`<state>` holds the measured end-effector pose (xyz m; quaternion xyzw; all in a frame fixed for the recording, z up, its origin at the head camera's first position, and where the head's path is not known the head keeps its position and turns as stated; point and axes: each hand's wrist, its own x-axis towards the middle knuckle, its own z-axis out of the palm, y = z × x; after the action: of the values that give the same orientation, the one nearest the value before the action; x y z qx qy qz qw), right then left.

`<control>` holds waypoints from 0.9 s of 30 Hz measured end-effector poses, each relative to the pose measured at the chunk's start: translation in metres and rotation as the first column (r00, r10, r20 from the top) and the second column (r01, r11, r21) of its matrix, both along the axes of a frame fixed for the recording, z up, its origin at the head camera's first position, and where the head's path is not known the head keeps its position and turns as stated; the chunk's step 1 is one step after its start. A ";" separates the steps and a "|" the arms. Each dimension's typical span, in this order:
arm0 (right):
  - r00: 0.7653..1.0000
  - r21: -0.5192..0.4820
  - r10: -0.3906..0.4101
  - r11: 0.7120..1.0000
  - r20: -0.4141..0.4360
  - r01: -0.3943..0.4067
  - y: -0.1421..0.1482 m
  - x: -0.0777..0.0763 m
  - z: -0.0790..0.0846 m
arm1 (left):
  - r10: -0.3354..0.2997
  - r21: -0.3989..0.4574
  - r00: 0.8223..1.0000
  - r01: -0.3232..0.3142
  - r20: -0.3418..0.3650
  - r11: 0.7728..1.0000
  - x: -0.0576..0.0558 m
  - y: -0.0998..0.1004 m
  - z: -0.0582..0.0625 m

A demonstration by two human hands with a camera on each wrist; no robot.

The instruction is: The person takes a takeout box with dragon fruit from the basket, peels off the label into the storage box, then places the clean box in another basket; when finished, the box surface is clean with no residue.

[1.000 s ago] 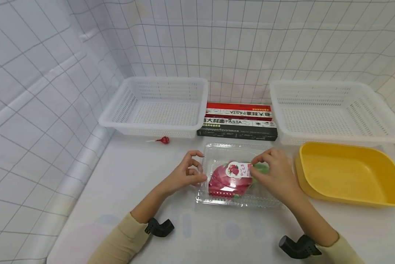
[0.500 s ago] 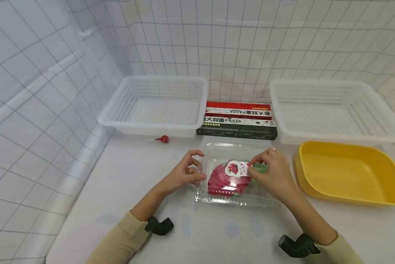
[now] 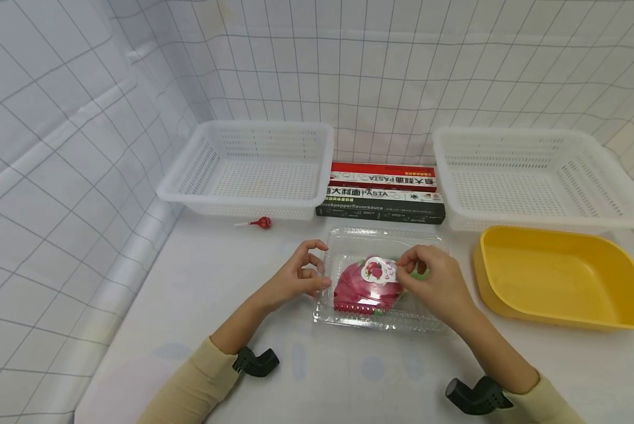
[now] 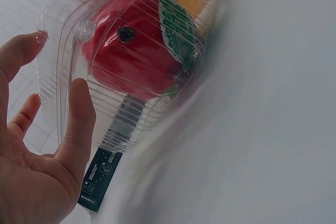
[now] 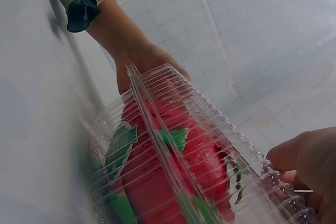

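A clear plastic clamshell box (image 3: 343, 321) lies in front of me, with a red dragon fruit (image 3: 367, 296) with green parts inside. On its lid is a white label (image 3: 377, 271) with a fruit picture. My left hand (image 3: 302, 275) holds the box's left edge; the left wrist view shows its thumb (image 4: 79, 116) against the side wall. With thumb and forefinger, my right hand (image 3: 440, 282) pinches the label's right end, covering part of its print. A thin white edge of the label (image 5: 303, 190) shows between the fingers in the right wrist view.
White perforated baskets stand back left (image 3: 248, 203) and back right (image 3: 550, 221). Between them lie red (image 3: 385, 171) and black (image 3: 380, 211) pasta boxes. A yellow tub (image 3: 566, 321) sits to the right. A red lollipop (image 3: 264, 222) lies by the left basket.
My right fingertips have shifted slightly left over the lid, and the label's red-marked right end has gone out of sight under them. My left hand and the box stay put.
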<state>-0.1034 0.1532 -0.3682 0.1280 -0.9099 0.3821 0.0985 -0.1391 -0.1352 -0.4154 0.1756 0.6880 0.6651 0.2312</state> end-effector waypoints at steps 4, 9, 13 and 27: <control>0.999 -0.009 0.004 1.000 -0.045 -0.005 -0.001 0.001 -0.001 | 0.003 -0.004 1.000 -0.003 -0.002 1.000 0.000 0.000 0.000; 0.996 -0.011 0.001 1.000 -0.087 -0.002 0.000 0.001 -0.002 | 0.007 -0.012 1.000 -0.007 -0.006 1.000 0.000 0.000 -0.001; 0.995 -0.007 -0.004 1.000 -0.098 0.003 0.000 0.000 -0.002 | 0.008 -0.012 1.000 -0.008 -0.006 1.000 0.001 0.000 -0.001; 0.990 -0.013 -0.013 1.000 -0.140 0.012 0.000 -0.001 -0.003 | 0.002 0.001 1.000 -0.002 -0.006 1.000 0.001 0.000 0.000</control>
<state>-0.1042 0.1529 -0.3709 0.1482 -0.8992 0.3769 0.1653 -0.1383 -0.1354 -0.4159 0.1770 0.6885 0.6653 0.2283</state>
